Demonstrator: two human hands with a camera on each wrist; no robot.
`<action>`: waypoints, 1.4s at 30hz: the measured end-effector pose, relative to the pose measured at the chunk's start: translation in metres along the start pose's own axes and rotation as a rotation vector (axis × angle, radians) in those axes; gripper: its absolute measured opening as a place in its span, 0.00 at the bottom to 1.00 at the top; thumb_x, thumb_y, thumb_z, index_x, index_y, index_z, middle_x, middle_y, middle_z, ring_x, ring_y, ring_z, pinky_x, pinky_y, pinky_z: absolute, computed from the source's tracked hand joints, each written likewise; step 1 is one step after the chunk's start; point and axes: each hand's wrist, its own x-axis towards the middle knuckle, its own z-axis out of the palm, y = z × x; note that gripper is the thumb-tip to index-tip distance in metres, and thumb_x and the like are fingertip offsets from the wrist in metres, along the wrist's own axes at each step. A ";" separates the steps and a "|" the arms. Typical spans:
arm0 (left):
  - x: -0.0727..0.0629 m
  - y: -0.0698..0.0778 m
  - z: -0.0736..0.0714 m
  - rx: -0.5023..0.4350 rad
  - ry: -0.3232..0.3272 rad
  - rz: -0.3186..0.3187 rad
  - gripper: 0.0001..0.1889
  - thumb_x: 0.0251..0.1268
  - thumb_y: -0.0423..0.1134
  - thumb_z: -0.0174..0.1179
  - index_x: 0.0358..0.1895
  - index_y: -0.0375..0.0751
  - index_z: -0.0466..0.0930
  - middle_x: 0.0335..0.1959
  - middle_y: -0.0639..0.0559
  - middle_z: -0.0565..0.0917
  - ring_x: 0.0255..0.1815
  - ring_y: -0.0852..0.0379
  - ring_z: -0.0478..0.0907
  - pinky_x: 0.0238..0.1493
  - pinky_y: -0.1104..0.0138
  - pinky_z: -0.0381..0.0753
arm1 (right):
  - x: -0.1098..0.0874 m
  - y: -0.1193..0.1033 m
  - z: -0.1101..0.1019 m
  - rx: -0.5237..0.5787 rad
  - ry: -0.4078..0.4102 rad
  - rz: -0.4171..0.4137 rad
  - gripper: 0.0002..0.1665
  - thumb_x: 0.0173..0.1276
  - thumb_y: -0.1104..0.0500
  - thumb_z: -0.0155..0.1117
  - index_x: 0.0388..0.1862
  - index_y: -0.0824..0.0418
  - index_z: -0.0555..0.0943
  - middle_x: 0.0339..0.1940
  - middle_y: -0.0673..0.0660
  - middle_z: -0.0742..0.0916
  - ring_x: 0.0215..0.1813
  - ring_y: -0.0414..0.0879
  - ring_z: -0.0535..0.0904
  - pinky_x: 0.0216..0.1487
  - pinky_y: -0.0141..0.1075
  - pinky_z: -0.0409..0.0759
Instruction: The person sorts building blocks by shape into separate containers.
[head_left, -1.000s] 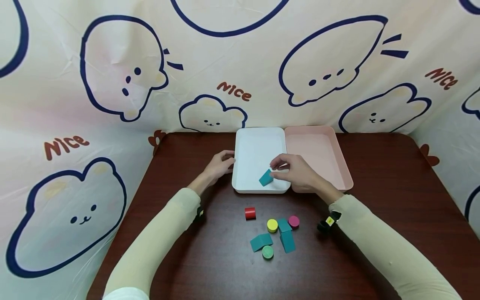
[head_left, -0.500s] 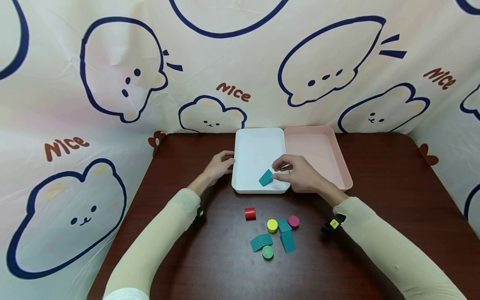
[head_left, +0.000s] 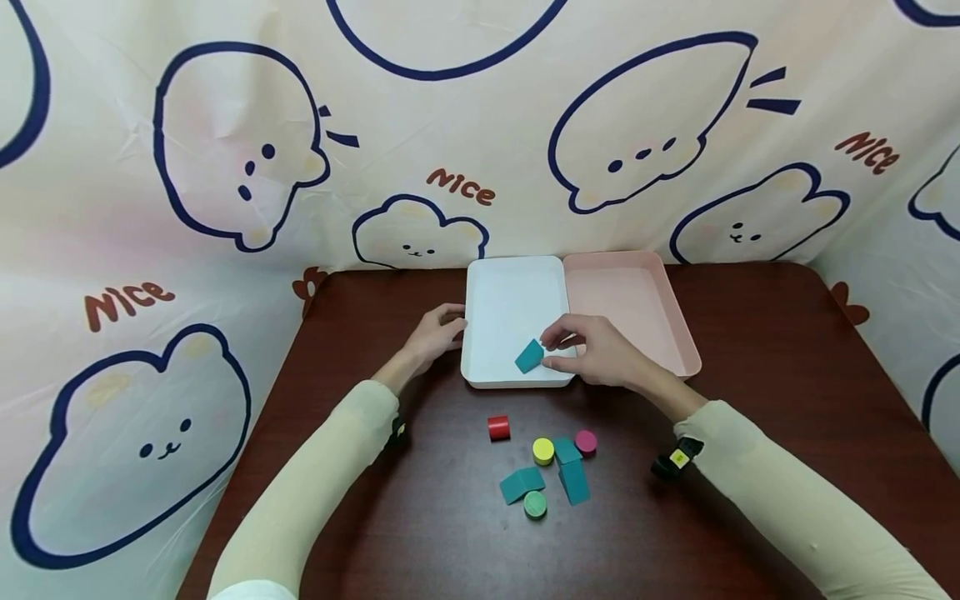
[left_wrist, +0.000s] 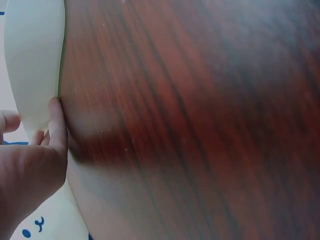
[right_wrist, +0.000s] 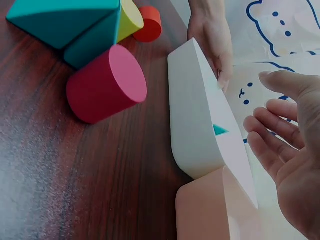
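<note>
My left hand [head_left: 433, 335] rests at the left side of the white tray [head_left: 510, 300]. In the left wrist view one straight finger [left_wrist: 59, 125] lies along the tray's outer wall. Inside the tray, near its front right corner, lies a teal wedge-shaped block [head_left: 529, 356]. My right hand [head_left: 597, 352] hovers just right of this block, thumb and fingers apart. From the right wrist camera the same hand [right_wrist: 295, 145] has nothing between thumb and fingers, and only a small corner of the teal block [right_wrist: 219, 130] shows above the rim.
A pink tray [head_left: 622, 292] stands against the white one's right side. Nearer on the brown table [head_left: 390, 533] lie a red cylinder [head_left: 498, 428], a yellow cylinder [head_left: 543, 452], a crimson cylinder [head_left: 586, 442], a green cylinder [head_left: 535, 504] and several teal blocks [head_left: 522, 484].
The right forearm has shifted toward the lower right, and the right hand's fingers have eased slightly away from the teal block. The block and left hand keep their places at the tray.
</note>
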 end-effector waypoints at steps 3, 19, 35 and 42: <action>0.001 0.001 0.001 -0.004 -0.004 0.002 0.25 0.84 0.39 0.52 0.78 0.39 0.67 0.71 0.38 0.74 0.68 0.43 0.77 0.67 0.52 0.82 | -0.005 -0.003 -0.001 0.002 -0.003 -0.020 0.20 0.68 0.55 0.79 0.54 0.62 0.87 0.48 0.55 0.89 0.51 0.47 0.85 0.62 0.49 0.86; 0.001 -0.006 -0.002 -0.021 0.007 -0.008 0.24 0.85 0.40 0.52 0.77 0.40 0.68 0.70 0.40 0.75 0.67 0.46 0.78 0.66 0.53 0.83 | -0.030 -0.008 0.005 0.063 -0.039 -0.070 0.16 0.68 0.53 0.80 0.52 0.53 0.87 0.48 0.57 0.89 0.51 0.49 0.87 0.59 0.52 0.88; 0.004 -0.006 0.000 -0.033 0.005 -0.026 0.24 0.84 0.40 0.53 0.78 0.40 0.68 0.70 0.39 0.74 0.67 0.46 0.78 0.66 0.54 0.83 | -0.066 -0.003 0.016 0.048 -0.081 -0.080 0.17 0.68 0.54 0.80 0.54 0.52 0.86 0.48 0.56 0.90 0.51 0.51 0.87 0.57 0.49 0.88; 0.003 -0.004 0.001 -0.033 0.002 -0.017 0.24 0.84 0.40 0.52 0.78 0.40 0.68 0.70 0.40 0.74 0.67 0.46 0.78 0.65 0.55 0.83 | -0.072 0.001 0.020 0.043 -0.090 -0.068 0.20 0.69 0.52 0.79 0.55 0.57 0.86 0.49 0.54 0.90 0.52 0.45 0.86 0.58 0.43 0.87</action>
